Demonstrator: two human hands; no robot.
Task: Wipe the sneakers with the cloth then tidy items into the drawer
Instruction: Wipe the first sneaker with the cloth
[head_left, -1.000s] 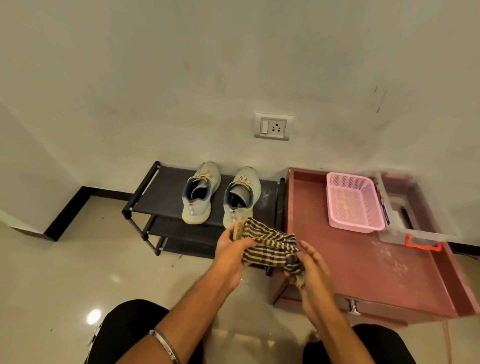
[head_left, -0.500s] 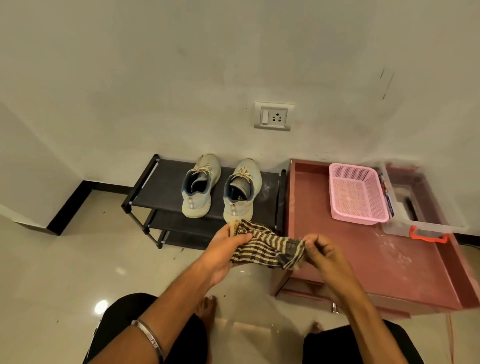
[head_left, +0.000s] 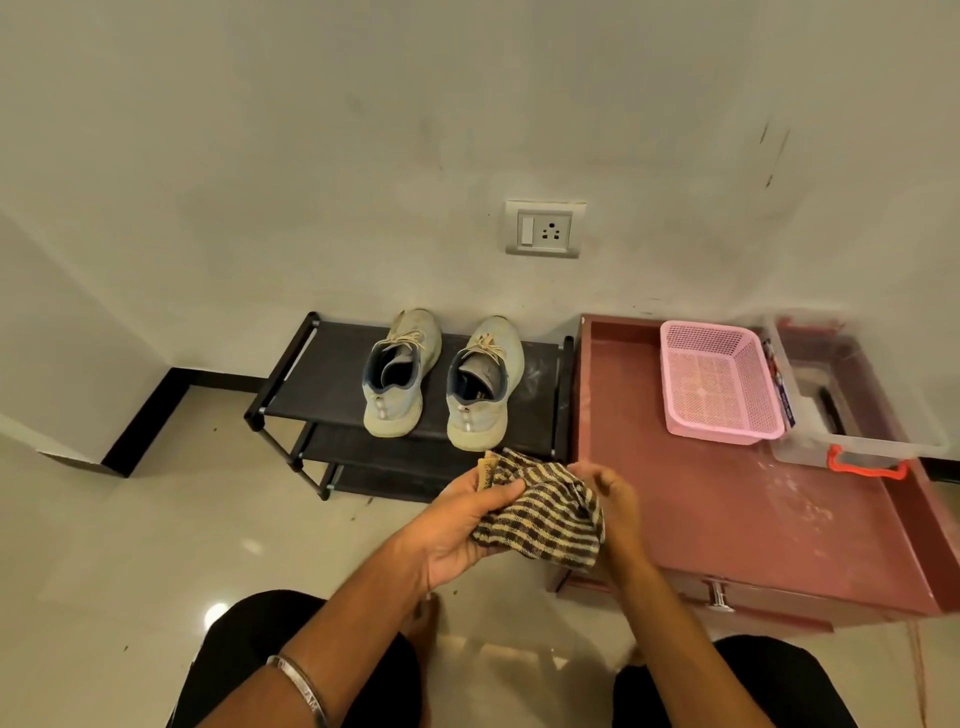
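Observation:
Two pale grey-blue sneakers, the left sneaker (head_left: 399, 371) and the right sneaker (head_left: 484, 382), stand side by side, toes to the wall, on the top shelf of a black shoe rack (head_left: 322, 384). In front of the rack I hold a brown and beige striped cloth (head_left: 540, 512) with both hands. My left hand (head_left: 457, 525) grips its left edge, thumb on top. My right hand (head_left: 610, 496) pinches its bunched right side. To the right stands a reddish-brown cabinet (head_left: 727, 519) with a drawer, and the drawer handle (head_left: 718, 595) shows at its front.
On the cabinet top sit a pink mesh basket (head_left: 719, 382) and a clear plastic box with an orange latch (head_left: 852, 415). A wall socket (head_left: 544, 228) is above the rack. My knees in dark trousers are at the bottom edge, on a glossy tiled floor (head_left: 156, 545).
My hands have drawn closer together, so the cloth that was stretched between them is now bunched and hangs lower. The view has tilted slightly; the sneakers have not moved.

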